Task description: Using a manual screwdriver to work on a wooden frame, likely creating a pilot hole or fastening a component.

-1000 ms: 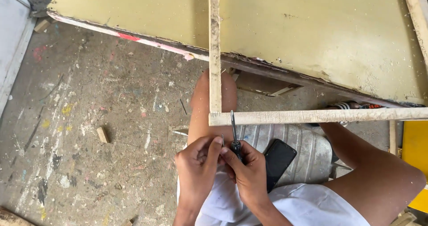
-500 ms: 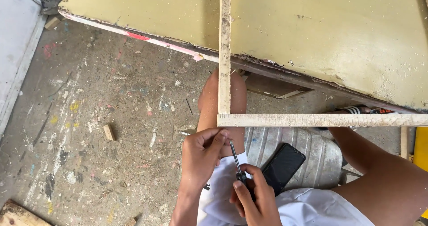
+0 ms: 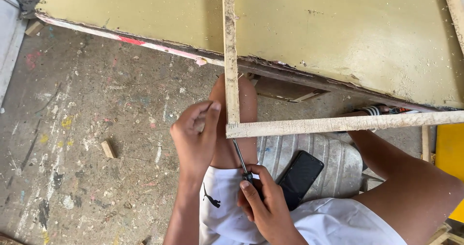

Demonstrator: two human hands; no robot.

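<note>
The right hand (image 3: 263,204) grips a screwdriver (image 3: 240,159), its tip at the wooden frame (image 3: 309,125) corner. The left hand (image 3: 195,136) pinches that corner.

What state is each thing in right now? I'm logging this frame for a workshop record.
left hand: raised beside the frame corner, fingers pinched.
right hand: gripping the screwdriver handle.
screwdriver: tip up at the frame corner.
wooden frame: two strips meeting at a corner.
phone: screen dark, lying flat.
wood block: loose on the floor.
</note>
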